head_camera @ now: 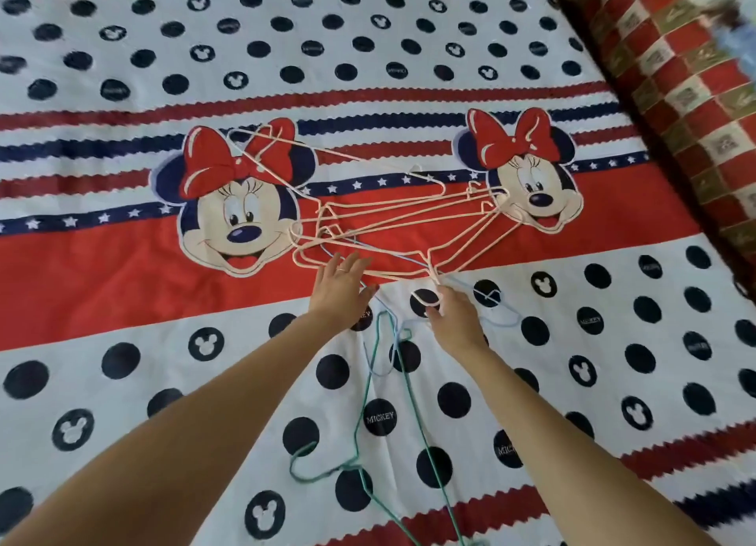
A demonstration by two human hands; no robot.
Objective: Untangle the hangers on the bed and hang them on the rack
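Note:
A tangle of several pale pink wire hangers (392, 218) lies on the bed, spread across the red band between two cartoon faces. A light blue hanger (501, 314) and a green hanger (360, 431) trail from the pile toward me. My left hand (341, 286) is flat with fingers straight, resting on the lower edge of the pink tangle. My right hand (454, 318) pinches the hook of a pink hanger (425, 298) over a dark dot. No rack is in view.
The bed sheet (122, 292) is white and red with dark dots and cartoon faces. A red, white and gold checked cushion or mattress edge (675, 75) runs along the upper right side of the bed.

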